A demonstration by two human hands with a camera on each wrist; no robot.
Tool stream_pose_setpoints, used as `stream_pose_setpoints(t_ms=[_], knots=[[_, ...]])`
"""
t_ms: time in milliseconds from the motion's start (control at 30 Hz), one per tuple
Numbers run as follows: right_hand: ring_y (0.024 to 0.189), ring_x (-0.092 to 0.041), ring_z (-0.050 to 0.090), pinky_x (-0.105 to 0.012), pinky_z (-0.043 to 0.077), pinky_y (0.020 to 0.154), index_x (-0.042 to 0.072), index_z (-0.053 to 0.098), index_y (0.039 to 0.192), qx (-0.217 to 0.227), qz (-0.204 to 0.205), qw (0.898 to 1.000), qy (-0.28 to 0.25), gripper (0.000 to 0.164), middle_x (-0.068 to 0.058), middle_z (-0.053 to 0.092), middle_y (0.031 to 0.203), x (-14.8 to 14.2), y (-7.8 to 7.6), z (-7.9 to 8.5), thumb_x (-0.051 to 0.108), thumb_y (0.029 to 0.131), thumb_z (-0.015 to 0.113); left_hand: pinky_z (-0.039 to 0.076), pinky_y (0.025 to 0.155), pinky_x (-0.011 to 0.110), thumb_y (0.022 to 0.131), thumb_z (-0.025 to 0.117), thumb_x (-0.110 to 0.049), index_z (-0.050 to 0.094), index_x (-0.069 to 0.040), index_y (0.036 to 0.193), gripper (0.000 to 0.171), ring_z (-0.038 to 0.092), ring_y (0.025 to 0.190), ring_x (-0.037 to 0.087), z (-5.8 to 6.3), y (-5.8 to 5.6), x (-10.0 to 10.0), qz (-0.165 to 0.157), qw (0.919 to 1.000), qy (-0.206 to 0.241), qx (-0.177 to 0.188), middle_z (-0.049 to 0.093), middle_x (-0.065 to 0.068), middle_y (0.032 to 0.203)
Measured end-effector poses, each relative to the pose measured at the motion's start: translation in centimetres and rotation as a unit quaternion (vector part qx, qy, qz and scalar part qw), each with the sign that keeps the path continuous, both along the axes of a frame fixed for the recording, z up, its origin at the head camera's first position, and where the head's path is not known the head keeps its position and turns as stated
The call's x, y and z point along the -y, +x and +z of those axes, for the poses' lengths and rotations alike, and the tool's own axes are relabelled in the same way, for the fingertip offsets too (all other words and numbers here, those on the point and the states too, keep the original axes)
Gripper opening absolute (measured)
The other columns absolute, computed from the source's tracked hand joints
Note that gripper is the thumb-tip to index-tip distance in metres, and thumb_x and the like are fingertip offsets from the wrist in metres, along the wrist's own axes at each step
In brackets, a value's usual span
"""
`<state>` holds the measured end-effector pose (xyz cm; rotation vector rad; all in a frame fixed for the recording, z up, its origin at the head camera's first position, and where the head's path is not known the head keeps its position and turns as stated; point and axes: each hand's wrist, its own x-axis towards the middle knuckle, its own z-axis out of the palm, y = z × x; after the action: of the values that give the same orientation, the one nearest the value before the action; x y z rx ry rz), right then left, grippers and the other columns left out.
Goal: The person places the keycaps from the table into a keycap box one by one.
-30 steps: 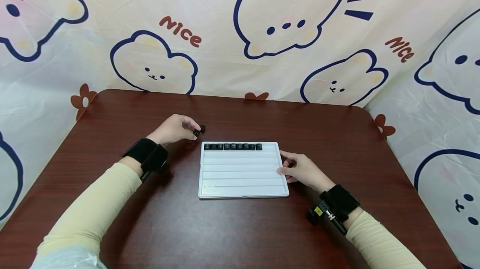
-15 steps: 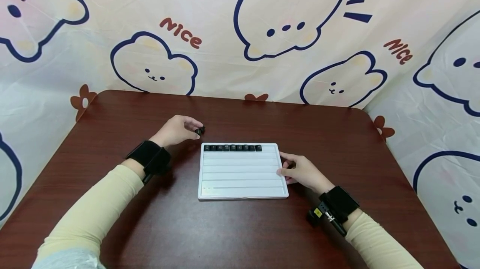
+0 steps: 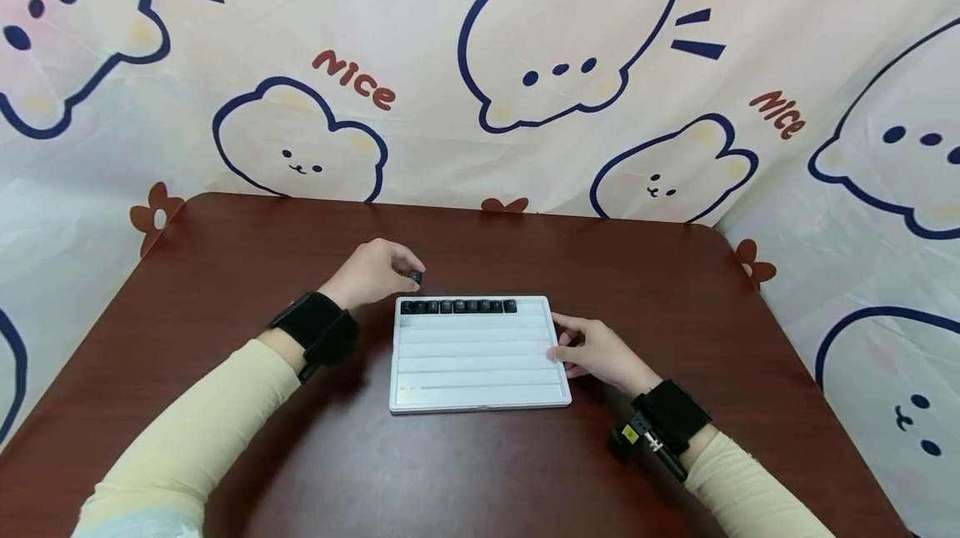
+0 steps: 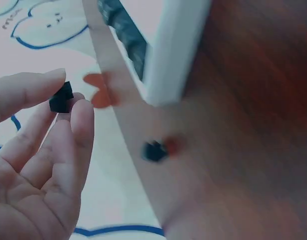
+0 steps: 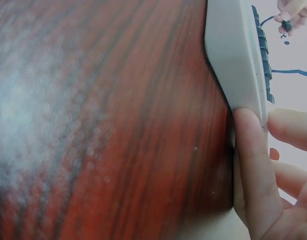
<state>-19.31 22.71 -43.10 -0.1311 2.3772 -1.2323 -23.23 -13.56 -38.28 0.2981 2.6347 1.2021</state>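
Observation:
A white ridged tray lies flat on the table, with a row of several black keycaps along its far groove from the left. Just past the tray's far left corner, my left hand pinches one black keycap between thumb and fingertips, held above the table. Another small dark piece, blurred, shows beyond the tray's corner in the left wrist view. At the tray's right side, my right hand grips the edge, its thumb against the side wall in the right wrist view.
The dark red-brown table has a shiny surface and rounded far corners. A pale cloth printed with cartoon bears stands behind and beside it. Black straps with cameras sit on both wrists.
My left hand first closes on a dark piece at the far left, then moves right toward the tray with the keycap. The right hand stays on the tray; the head view shifts slightly.

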Motion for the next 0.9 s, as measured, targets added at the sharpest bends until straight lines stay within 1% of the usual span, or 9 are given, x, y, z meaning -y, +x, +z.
stream_pose_setpoints(t_ms=[67,267,500,600,800,900], knots=[[0.077,-0.02,0.057,-0.033,0.059,0.067,0.0,0.04,0.155,0.001,-0.002,1.0,0.001,0.068,-0.011,0.05,0.096,0.1,0.1,0.0,0.005,0.095,0.072,0.053,0.092,0.045,0.093,0.076,-0.008,0.075,-0.001,0.117,0.025,0.064,0.104,0.03,0.2,-0.1,-0.9,-0.006,1.0,0.003,-0.005,0.073,0.01,0.106],[0.078,-0.019,0.057,-0.032,0.059,0.067,-0.001,0.04,0.155,-0.001,-0.003,1.0,0.009,0.067,-0.011,0.05,0.096,0.3,0.2,0.1,0.004,0.096,0.071,0.053,0.091,0.041,0.091,0.079,-0.007,0.076,-0.001,0.111,0.021,0.064,0.101,0.026,0.4,-1.1,-4.2,-0.031,0.9994,0.004,-0.012,0.073,0.007,0.099],[0.078,-0.02,0.057,-0.032,0.059,0.066,-0.001,0.041,0.154,-0.002,-0.006,1.0,0.013,0.066,-0.011,0.05,0.096,0.3,0.1,0.2,0.005,0.096,0.072,0.054,0.08,0.034,0.089,0.081,-0.008,0.077,-0.005,0.104,0.016,0.062,0.095,0.022,1.1,-1.7,-8.7,-0.063,0.9979,-0.005,-0.013,0.07,0.004,0.097],[0.078,-0.02,0.057,-0.032,0.059,0.067,-0.001,0.041,0.154,-0.002,-0.007,1.0,0.011,0.066,-0.011,0.051,0.096,0.4,0.1,0.3,0.004,0.096,0.071,0.053,0.078,0.032,0.089,0.081,-0.008,0.078,-0.006,0.103,0.015,0.061,0.093,0.021,1.3,-1.8,-10.3,-0.076,0.9968,-0.011,-0.019,0.069,0.004,0.096],[0.077,-0.02,0.057,-0.031,0.059,0.067,-0.002,0.041,0.154,-0.004,0.001,1.0,0.012,0.066,-0.011,0.051,0.095,0.4,0.0,0.2,0.004,0.096,0.071,0.053,0.077,0.028,0.088,0.081,-0.007,0.078,-0.003,0.106,0.019,0.061,0.089,0.02,1.0,-2.0,-13.0,-0.101,0.9943,-0.028,-0.019,0.07,0.003,0.094],[0.076,-0.02,0.057,-0.031,0.059,0.067,-0.002,0.042,0.153,-0.005,-0.001,1.0,0.011,0.065,-0.011,0.052,0.094,0.4,-0.1,0.2,0.003,0.095,0.072,0.053,0.075,0.027,0.088,0.081,-0.006,0.079,-0.003,0.103,0.015,0.061,0.086,0.019,0.7,-2.0,-14.0,-0.107,0.9931,-0.04,-0.026,0.07,0.002,0.093]])
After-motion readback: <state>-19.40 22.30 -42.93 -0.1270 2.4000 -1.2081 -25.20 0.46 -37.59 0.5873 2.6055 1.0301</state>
